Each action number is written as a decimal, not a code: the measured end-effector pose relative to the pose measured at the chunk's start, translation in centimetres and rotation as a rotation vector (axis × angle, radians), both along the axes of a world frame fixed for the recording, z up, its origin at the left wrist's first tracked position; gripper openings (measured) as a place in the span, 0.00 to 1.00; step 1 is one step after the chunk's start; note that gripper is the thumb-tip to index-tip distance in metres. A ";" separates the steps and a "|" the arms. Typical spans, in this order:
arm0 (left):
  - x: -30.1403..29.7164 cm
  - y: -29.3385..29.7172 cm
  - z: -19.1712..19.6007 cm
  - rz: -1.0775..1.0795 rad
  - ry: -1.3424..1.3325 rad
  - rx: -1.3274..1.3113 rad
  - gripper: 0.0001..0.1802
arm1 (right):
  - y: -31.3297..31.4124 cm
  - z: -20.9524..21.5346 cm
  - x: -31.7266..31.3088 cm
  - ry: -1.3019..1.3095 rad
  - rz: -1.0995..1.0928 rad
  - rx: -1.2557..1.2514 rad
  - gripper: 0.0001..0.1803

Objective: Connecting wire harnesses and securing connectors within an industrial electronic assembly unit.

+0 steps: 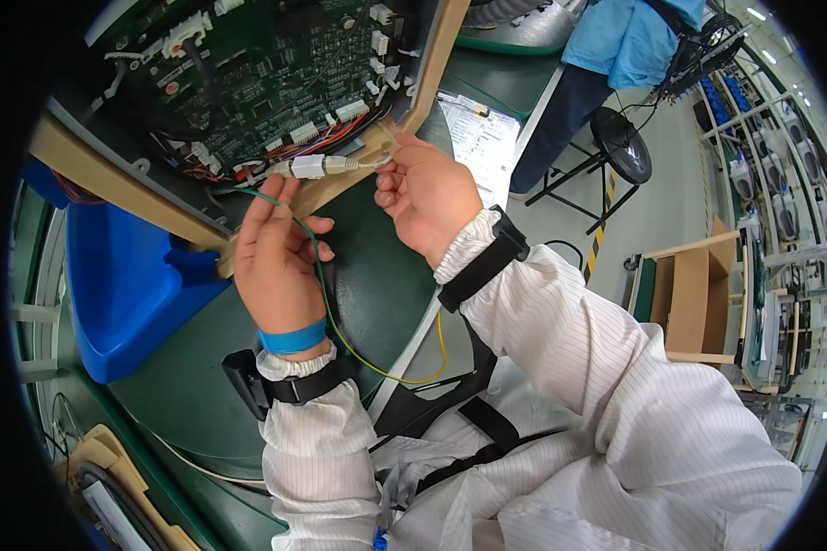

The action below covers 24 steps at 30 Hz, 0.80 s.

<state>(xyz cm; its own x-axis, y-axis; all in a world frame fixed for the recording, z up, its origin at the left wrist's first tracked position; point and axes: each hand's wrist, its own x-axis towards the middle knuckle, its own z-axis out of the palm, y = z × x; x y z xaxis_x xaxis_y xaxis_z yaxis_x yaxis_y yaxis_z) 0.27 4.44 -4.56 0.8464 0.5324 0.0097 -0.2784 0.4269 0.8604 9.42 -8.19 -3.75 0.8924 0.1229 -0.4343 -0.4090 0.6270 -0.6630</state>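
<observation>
The step in hand looks like work on the cable joint: a white coupler (307,166) with a ribbed beige plug (342,164) at its right end, lying along the near edge of the housing. The right hand (432,197) has thumb and forefinger closed on the thin pale cable (373,165) behind the plug, other fingers curled. The left hand (280,262) is half curled just beneath the coupler's left side; whether its fingertips grip anything cannot be told. The next move seems to call for steadying the coupler while guiding the cable straight. A slim, flexible green-yellow wire (329,308) crosses the left fingers. Beyond are the housing's smooth tan frame (427,78) and a flat circuit board (257,69); left is a glossy, moulded blue tray (110,266).
</observation>
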 end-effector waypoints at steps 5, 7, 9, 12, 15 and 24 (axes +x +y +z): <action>0.1 -0.1 0.0 -0.024 -0.005 0.013 0.25 | 0.3 -0.8 0.6 0.059 -0.022 0.121 0.20; 0.1 -0.1 0.0 -0.015 -0.003 0.027 0.26 | 0.6 -0.6 0.6 0.050 0.003 0.094 0.09; 0.1 -0.1 -0.1 -0.012 -0.007 0.040 0.25 | 0.8 -0.1 0.8 0.056 0.008 0.095 0.03; 0.1 -0.2 -0.1 0.002 -0.006 0.050 0.25 | 1.4 0.1 1.0 0.054 -0.013 0.080 0.03; 0.2 -0.3 0.2 -0.004 0.035 0.075 0.25 | 1.8 -0.4 2.0 0.042 0.016 0.093 0.04; 0.2 -0.4 0.4 -0.015 0.061 0.102 0.25 | 2.2 0.1 2.4 0.018 -0.037 -0.023 0.04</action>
